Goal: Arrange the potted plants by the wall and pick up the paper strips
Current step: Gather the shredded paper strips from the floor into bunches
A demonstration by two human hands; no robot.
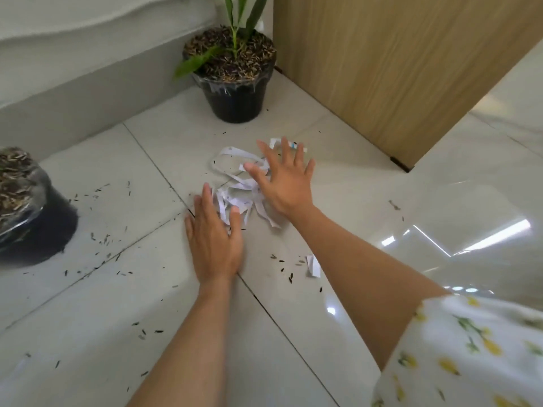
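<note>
Paper strips [238, 189] lie in a loose white tangle on the tiled floor [367, 186], in front of the wooden panel [396, 69] and between my two hands. My left hand [213, 239] is flat and spread, palm down on the floor at the near-left edge of the pile, with its fingertips and thumb touching the nearest strips but closed on nothing. My right hand [283, 179] is also splayed wide, fingers apart, lying over the far-right side of the pile; I see no strip pinched in it. A few strip ends poke out beyond its fingertips, one with a blue mark. One stray scrap [313, 265] sits apart from the heap, near my right forearm.

I see one potted plant [235, 69] standing upright in the corner where the pale wall [73, 54] meets the wooden panel, in a black pot wrapped in clear film and topped with husk-like mulch. A second pot [29, 207] sits at the left edge of view, near the wall and well apart from the first; it is cut off by the frame. Small dark husks [102, 239] are scattered over the tiles around both pots and my hands.
</note>
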